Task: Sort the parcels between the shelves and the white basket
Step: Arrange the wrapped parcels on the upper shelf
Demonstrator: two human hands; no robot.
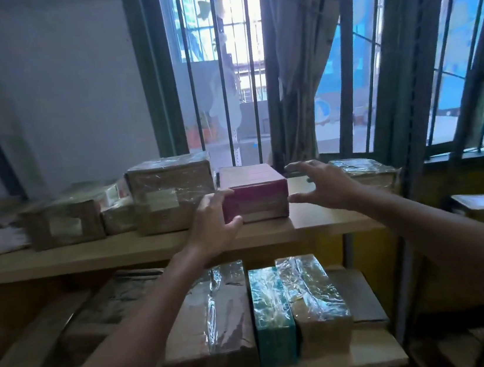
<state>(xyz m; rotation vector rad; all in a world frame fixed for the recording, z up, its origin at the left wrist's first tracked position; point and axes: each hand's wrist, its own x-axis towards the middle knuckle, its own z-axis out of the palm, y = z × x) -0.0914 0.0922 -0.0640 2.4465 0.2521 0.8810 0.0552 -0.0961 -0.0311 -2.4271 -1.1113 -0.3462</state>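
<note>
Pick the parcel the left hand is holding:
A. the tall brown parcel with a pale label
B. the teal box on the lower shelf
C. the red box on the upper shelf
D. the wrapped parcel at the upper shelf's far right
C: the left hand grips the left edge of the red box on the upper shelf, while the right hand is spread open beside the box's right side.

We are observing the left hand [213, 218] gripping the left end of a dark red rectangular box [255, 192] on the upper wooden shelf [90, 253]; the right hand [324, 184] is hovering, fingers spread, just beside its right end.
</note>
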